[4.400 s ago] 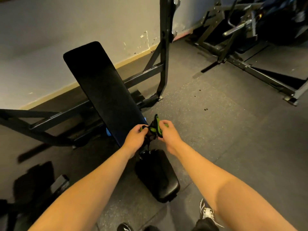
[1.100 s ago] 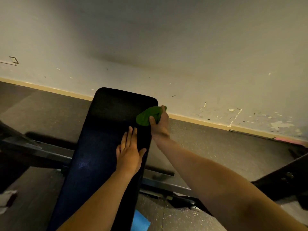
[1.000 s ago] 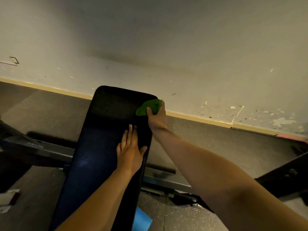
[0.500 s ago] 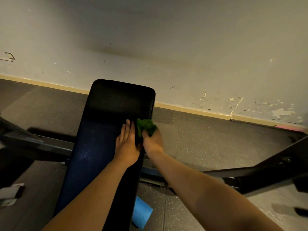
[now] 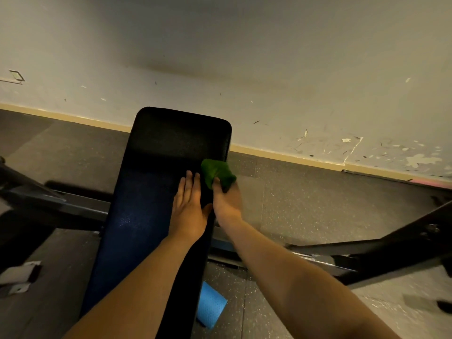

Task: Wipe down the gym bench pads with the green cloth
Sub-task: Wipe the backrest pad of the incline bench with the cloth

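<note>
while my right hand (image 5: 226,204) is gripping the bunched cloth (image 5: 217,172) at the right edge of the pad (image 5: 151,192) and my left hand (image 5: 189,211) is lying flat beside it, i'm risking slipping off that edge.

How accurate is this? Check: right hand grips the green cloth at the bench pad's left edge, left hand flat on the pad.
Wrong edge. Head view shows the right hand gripping the green cloth at the right edge of the bench pad; the left hand lies flat on it.
</note>
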